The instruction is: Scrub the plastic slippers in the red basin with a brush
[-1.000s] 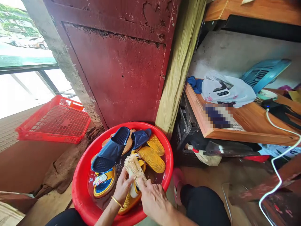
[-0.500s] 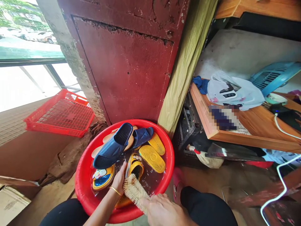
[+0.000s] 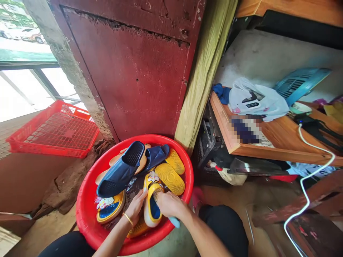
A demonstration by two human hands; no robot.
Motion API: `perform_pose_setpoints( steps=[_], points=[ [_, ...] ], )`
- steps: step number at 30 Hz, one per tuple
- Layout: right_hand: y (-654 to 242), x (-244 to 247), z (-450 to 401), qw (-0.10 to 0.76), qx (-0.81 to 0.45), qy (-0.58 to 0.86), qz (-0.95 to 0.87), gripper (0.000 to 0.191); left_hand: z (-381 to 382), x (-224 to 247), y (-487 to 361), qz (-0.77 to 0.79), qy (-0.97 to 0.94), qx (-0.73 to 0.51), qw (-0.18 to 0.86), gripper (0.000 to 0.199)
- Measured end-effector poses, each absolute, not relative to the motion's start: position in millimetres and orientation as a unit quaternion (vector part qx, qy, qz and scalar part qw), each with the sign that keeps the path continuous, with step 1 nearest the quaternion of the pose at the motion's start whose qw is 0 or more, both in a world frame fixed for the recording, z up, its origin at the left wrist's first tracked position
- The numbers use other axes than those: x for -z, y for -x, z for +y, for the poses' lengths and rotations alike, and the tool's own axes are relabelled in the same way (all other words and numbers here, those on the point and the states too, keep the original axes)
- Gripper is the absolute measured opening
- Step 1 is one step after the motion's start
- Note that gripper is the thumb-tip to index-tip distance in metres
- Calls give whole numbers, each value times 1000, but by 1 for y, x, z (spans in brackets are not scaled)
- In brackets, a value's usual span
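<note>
My left hand (image 3: 136, 207) is closed on the side of a yellow child's slipper (image 3: 153, 210) with a blue insole and a cartoon figure on its strap. My right hand (image 3: 171, 204) grips a scrub brush (image 3: 175, 222); only its light blue handle end shows clearly, and the bristles are mostly hidden at the slipper's opening. Both hands are over a red basin (image 3: 81, 217) of dark water. Beside the left hand lies another yellow slipper (image 3: 111, 210). Behind are a navy slipper (image 3: 120, 173), a second navy slipper (image 3: 157, 157) and an upturned yellow slipper (image 3: 170, 178).
A red plastic crate (image 3: 53, 132) sits at the left. Behind the basin stands a dark red door (image 3: 125, 78). On the right, a wooden shelf (image 3: 281, 150) bears a white plastic bag (image 3: 257, 100) and a blue fan (image 3: 301, 85); a white cable (image 3: 302, 189) hangs down.
The brush has gone from the slipper's near end into its opening, my right hand moving forward and left with it. The slipper now sits higher, its opening tilted toward me. The view has shifted right.
</note>
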State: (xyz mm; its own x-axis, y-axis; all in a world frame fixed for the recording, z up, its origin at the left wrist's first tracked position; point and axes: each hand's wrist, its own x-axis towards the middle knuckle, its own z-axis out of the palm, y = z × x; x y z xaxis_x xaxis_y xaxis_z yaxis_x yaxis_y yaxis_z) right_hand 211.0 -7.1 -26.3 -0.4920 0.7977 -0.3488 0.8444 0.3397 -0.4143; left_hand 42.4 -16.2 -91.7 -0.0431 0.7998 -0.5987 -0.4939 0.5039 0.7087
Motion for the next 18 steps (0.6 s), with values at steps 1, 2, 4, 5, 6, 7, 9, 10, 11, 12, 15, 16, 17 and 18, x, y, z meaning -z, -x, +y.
perform_pose_setpoints(
  steps=[1,2,4,5,6,7,9,10,11,12,15,16,17,18],
  points=[
    [-207,28,1,36,273,-512,814,37,-17,92,-42,542,-145,-472,680,35],
    [-203,28,9,34,271,-512,814,37,-16,92,-42,543,-144,-470,681,35],
    [-199,25,17,29,274,-500,821,36,-15,93,-40,545,-133,-485,671,36],
    [-199,21,17,29,278,-489,827,34,-13,95,-39,545,-122,-497,664,36],
    [-199,17,15,30,282,-476,832,32,-12,96,-37,545,-111,-510,657,36],
    [-200,11,10,32,284,-463,839,31,-10,98,-36,544,-100,-522,649,36],
    [-205,0,-6,45,274,-432,858,32,-7,102,-32,547,-84,-540,634,35],
    [-209,-6,-16,56,264,-416,868,33,-6,104,-31,550,-78,-546,626,34],
    [-215,-12,-25,70,254,-402,877,33,-5,106,-29,554,-74,-552,619,32],
    [-221,-16,-34,81,247,-392,882,33,-4,107,-27,561,-73,-557,608,31],
    [-247,-27,-46,84,277,-384,877,27,-2,107,-24,593,-77,-565,569,30],
    [-257,-30,-44,76,304,-380,870,25,-1,106,-24,603,-82,-570,552,31],
    [-268,-33,-40,65,336,-377,861,23,-1,104,-25,615,-94,-577,530,34],
    [-278,-34,-33,54,364,-378,850,21,-2,101,-26,624,-116,-584,507,37]
  ],
)
